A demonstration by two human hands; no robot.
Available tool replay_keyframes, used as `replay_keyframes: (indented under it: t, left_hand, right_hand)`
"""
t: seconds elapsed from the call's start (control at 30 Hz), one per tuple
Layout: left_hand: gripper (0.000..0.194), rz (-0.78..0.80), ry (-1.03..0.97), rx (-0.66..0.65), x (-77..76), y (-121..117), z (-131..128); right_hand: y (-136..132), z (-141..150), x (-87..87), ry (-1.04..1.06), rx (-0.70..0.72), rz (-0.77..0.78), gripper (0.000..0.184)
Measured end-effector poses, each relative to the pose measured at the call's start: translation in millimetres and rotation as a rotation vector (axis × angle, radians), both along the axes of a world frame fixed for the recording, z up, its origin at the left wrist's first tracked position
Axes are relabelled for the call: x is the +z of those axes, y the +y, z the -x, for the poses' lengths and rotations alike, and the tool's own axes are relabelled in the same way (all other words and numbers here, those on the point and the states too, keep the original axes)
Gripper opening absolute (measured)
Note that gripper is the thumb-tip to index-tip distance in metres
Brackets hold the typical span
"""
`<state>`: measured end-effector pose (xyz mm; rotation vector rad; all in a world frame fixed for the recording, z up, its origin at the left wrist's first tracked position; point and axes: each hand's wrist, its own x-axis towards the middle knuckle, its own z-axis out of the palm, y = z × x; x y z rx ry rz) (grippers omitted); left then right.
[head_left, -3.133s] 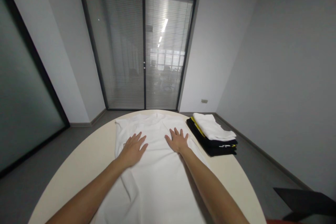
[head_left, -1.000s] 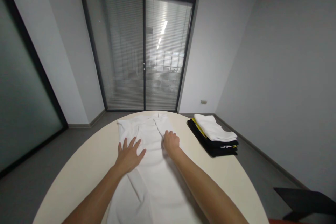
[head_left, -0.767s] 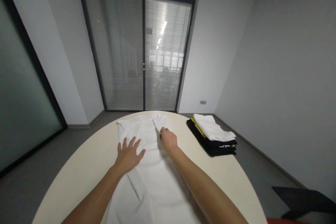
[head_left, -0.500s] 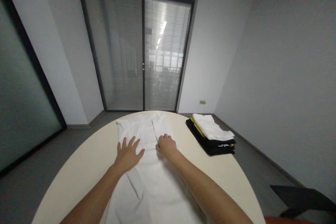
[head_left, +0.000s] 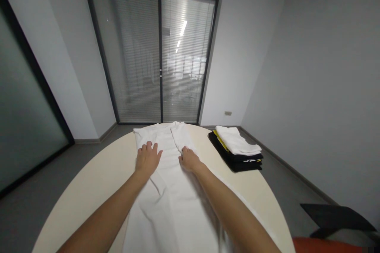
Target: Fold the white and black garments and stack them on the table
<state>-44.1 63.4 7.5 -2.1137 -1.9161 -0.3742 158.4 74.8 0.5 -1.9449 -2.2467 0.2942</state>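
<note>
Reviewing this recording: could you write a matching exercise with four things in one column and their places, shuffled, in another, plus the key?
1. white cloth garment
2. folded stack of black, yellow and white cloth
3. black-framed glass panels
4. round cream tabletop

A. beyond the tabletop's far edge
B. supporting both garment and stack
C. directly under left hand and right hand
D. right of the garment, touched by neither hand

Pairs: 1-C, 2-D, 3-A, 4-B

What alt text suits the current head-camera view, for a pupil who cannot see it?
A person's bare left hand and curled right hand touch a white cloth garment spread on a round cream table. A stack of folded black, yellow and white clothes sits on the right, with black-framed glass panels beyond.
</note>
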Motion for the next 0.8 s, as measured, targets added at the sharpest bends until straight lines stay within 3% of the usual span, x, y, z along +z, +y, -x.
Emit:
replay_keyframes:
  t: [0.1,0.27,0.4,0.57,0.7,0.8]
  left_hand:
    - [0.057,0.135,-0.003,0.067,5.9,-29,-19]
    - [0.076,0.364,-0.054,0.032,-19.1,-65,-26]
    - [0.080,0.376,-0.073,-0.028,-33.6,-55,-14]
    - [0.079,0.347,-0.069,-0.091,-31.1,-35,-3]
    - [0.069,0.271,-0.008,-0.114,-28.3,-42,-3]
    - [0.066,0.310,-0.008,-0.201,-27.7,-54,-2]
  right_hand:
    - [4,0,-2.1,0.023,0.002,-0.022,0.049]
    - [-4,-13,9.1,0.021,0.022,-0.023,0.050]
    - [-20,-44,29.4,-0.030,-0.071,0.039,0.047]
    - [-51,-88,46.9,-0.063,-0.076,0.216,0.051]
    - [-74,-108,52.3,-0.049,-0.014,0.342,0.070]
    - [-88,-120,59.1,0.003,-0.022,0.414,0.075]
